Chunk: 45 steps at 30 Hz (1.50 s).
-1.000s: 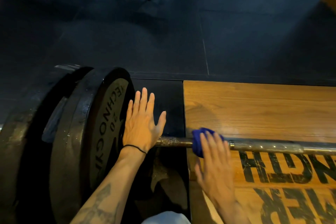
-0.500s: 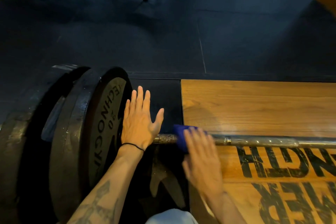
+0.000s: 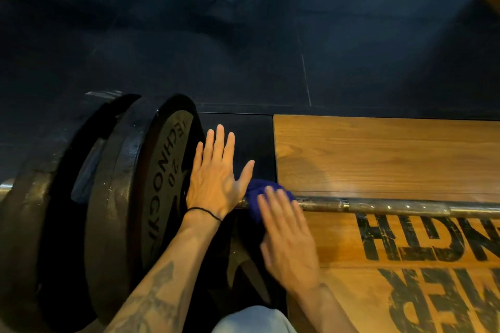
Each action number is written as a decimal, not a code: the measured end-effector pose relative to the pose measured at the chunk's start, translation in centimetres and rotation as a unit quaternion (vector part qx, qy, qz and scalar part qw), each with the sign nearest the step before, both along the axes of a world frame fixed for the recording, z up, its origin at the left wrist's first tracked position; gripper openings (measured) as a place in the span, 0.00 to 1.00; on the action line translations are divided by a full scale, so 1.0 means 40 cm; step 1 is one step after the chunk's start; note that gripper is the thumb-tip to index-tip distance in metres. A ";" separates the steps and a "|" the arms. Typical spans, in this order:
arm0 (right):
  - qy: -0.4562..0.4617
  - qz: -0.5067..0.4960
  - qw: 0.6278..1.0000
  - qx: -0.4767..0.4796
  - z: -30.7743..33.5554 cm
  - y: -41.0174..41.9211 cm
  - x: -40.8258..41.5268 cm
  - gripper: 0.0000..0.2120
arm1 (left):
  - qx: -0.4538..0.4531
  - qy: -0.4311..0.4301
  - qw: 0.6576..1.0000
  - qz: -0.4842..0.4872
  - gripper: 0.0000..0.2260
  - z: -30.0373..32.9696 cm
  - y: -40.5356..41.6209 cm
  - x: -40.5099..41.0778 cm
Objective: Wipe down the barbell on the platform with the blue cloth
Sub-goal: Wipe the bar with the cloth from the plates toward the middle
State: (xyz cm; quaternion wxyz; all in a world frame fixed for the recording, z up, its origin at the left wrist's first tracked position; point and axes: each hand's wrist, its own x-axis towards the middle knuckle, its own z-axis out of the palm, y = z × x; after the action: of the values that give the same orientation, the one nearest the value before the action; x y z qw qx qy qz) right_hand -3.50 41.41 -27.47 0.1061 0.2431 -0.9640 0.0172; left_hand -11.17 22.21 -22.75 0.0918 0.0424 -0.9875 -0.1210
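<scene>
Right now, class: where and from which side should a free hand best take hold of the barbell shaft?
Probably the bare shaft right of the blue cloth, from above. It lies level just over the wooden platform, thin enough for fingers to wrap; the plates block its left end.

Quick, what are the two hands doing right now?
Left hand: open, flat against the weight plate.
Right hand: open, fingers pressing the blue cloth on the barbell.
</scene>
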 end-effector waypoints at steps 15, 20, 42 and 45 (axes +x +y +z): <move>0.012 0.042 0.998 0.033 -0.006 -0.056 -0.004 0.50 | 0.000 -0.014 0.999 -0.029 0.36 0.005 -0.001 -0.002; 0.019 -0.126 0.991 -0.031 -0.014 0.123 0.003 0.49 | -0.003 -0.001 1.000 -0.018 0.36 0.005 -0.003 0.000; 0.001 -0.051 0.997 -0.059 0.001 -0.073 0.006 0.54 | 0.022 0.002 1.000 0.003 0.37 0.004 0.000 0.002; 0.014 0.053 0.999 -0.003 -0.004 -0.112 0.010 0.53 | 0.040 0.000 0.999 0.008 0.37 0.004 -0.003 -0.003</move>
State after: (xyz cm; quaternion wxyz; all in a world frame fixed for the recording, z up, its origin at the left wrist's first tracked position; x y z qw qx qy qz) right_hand -3.10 36.93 -27.62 0.1193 0.2934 -0.9483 0.0226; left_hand -11.27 22.08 -22.58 0.0908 0.0544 -0.9815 -0.1596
